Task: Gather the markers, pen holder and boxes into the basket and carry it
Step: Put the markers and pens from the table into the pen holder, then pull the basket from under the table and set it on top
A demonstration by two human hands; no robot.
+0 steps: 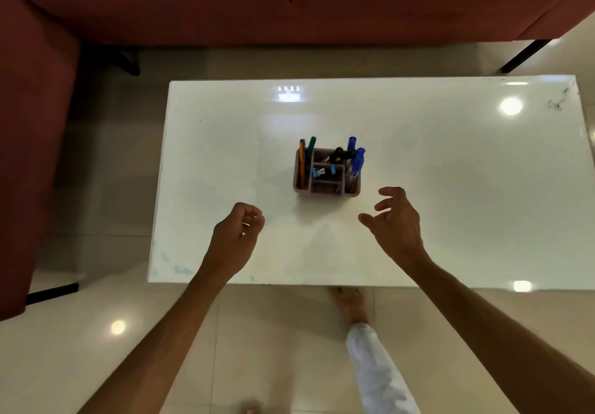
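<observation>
Markers (352, 156) fill brown pen holder (325, 185); left hand (236, 236) fingers clenched, right hand (397, 220) fingers released.

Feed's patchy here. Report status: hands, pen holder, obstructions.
Left hand curled shut, empty. Right hand open, fingers spread, short of pen holder. Holder upright on table, markers inside. Path unobstructed.
</observation>
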